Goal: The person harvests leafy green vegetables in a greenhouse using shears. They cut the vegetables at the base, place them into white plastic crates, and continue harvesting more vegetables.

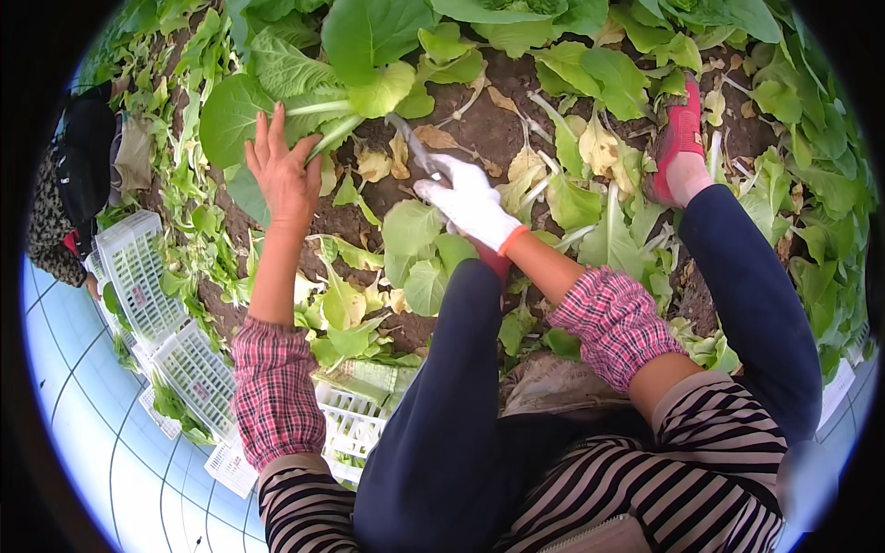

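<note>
My bare left hand (283,166) is on a leafy green vegetable plant (318,114), its thumb and fingers around the pale stalks. Broad leaves spread past the fingertips and partly cover them. My right hand (473,200) wears a white knit glove with an orange cuff. It grips a slim grey tool (413,145), apparently a knife, that angles up and left toward the base of that plant. The tool's far tip is hard to make out among the leaves. Yellowed leaves (373,164) and bare soil (449,100) lie between the two hands.
Uncut leafy plants (511,14) line the far side and the right. My red shoe (681,138) stands among fallen leaves. White plastic crates (197,373) sit at left, another crate (352,411) beside my knee (460,297). At far left another person (86,159) is bent over.
</note>
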Motion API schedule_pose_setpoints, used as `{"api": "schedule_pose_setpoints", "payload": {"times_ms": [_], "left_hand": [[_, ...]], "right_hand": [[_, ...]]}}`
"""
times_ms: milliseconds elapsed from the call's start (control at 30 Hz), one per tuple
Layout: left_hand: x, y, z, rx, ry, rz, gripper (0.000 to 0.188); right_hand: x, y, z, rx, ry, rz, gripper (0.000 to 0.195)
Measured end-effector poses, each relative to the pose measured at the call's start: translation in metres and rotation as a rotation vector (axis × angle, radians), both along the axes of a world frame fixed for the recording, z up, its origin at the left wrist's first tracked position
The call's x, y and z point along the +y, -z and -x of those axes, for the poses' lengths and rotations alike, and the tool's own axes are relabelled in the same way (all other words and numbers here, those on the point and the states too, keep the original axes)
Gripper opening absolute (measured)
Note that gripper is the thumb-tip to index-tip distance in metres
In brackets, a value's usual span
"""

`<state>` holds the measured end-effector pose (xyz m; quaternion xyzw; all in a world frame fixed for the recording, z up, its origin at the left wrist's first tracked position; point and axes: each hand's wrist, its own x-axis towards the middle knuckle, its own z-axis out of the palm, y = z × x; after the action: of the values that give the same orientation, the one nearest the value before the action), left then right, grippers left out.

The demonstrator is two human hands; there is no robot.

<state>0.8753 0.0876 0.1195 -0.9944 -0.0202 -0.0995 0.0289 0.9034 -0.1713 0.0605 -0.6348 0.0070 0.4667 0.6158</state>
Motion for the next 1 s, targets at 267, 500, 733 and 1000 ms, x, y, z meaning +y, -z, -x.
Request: {"api": "schedule_pose_setpoints", "payload": {"times_ms": [267, 500, 733, 1000], "left_hand": [[-0.061, -0.127, 0.078, 0.088, -0.128, 1.278, 0.024], [-0.107, -0.177, 0.100, -0.331, -0.043, 1.294, 0.112], [-0.105, -0.211, 0.149, 0.050, -0.224, 1.389, 0.072], [-0.105, -0.219, 0.210, -0.063, -0.383, 1.876, 0.057]], "right_hand": [[-0.054, -0.138, -0.050, -1.002, -0.022, -0.253, 0.096], [-0.026, -0.228, -0.019, -0.719, -0.297, -0.189, 0.050], [-0.029, -0.281, 0.019, -1.131, -0.460, -0.069, 0.042], [-0.037, -0.283, 0.027, -1.847, -0.504, -0.077, 0.035]]}}
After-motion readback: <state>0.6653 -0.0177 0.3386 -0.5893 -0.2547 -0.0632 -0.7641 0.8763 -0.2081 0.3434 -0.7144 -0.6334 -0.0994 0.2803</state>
